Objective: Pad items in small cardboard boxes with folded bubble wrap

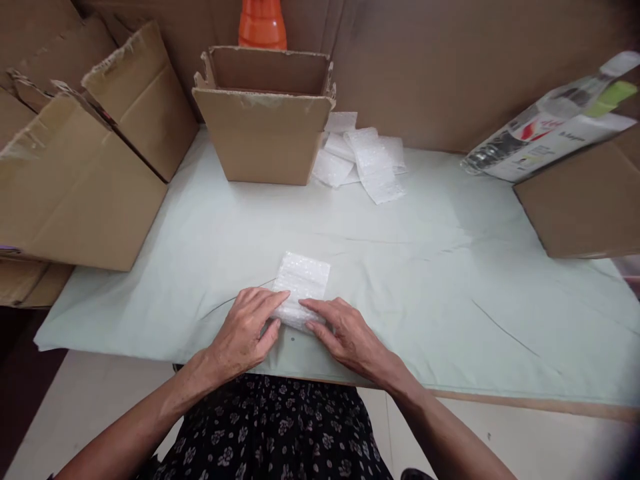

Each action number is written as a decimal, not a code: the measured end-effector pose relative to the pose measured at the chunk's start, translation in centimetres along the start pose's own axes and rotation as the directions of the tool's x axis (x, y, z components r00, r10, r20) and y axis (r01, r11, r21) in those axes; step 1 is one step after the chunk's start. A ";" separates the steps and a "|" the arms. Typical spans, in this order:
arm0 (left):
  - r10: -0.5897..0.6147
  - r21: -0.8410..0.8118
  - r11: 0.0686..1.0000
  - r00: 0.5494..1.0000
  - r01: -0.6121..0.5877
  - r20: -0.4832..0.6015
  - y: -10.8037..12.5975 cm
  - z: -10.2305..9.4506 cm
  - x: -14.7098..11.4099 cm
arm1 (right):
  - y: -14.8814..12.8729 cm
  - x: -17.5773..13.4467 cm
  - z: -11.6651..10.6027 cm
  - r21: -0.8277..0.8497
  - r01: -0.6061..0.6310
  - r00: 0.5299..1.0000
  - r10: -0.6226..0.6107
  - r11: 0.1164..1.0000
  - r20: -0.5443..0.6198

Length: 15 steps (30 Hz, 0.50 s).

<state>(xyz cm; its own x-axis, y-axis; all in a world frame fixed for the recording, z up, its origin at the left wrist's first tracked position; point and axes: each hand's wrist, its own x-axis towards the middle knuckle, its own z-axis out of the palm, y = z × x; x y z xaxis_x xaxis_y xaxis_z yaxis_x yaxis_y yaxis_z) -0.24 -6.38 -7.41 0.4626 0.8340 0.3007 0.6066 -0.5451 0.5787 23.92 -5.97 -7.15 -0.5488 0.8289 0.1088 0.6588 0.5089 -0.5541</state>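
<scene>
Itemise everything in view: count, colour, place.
Translucent bubble wrap piece: one, whitish, front centre
Bubble wrap strips: several, whitish, back centre
Open cardboard box: one, brown, left of strips
Large cardboard boxes: at least two, brown, left
Plain cardboard box: one, brown, right edge
Labelled plastic bottle: one, clear, upper right
Printed panel: one, white, beside bottle
Small item: one, light green, beside bottle
Glossy object: one, orange, behind open box
Tablecloth: one, pale green, centre
Cardboard backing: count unclear, brown, rear
Floral garment: one, black, bottom
Left hand, right hand: two, bare, on front wrap
</scene>
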 end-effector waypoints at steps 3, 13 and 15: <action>-0.064 0.023 0.998 0.998 0.064 0.006 -0.5 0.5 0.4 | -0.6 -0.4 -0.3 -0.094 -0.022 0.995 0.012 0.995 -0.104; -0.680 -0.637 0.575 0.732 0.513 -0.024 0.2 1.4 0.7 | 0.6 2.0 0.8 -0.012 -0.160 0.974 0.156 0.987 -0.166; -0.715 -0.808 0.316 0.685 0.497 0.142 1.1 1.6 0.1 | 0.3 1.9 0.8 0.208 -0.225 0.964 0.249 0.952 -0.094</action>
<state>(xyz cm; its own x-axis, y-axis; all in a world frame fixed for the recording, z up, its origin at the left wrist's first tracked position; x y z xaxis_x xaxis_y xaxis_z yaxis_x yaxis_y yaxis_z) 1.52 -7.09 -7.94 -0.0250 0.9487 -0.3153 -0.1015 0.3114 0.9449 22.67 -4.39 -7.81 -0.3167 0.9475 0.0449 0.6435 0.2494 -0.7237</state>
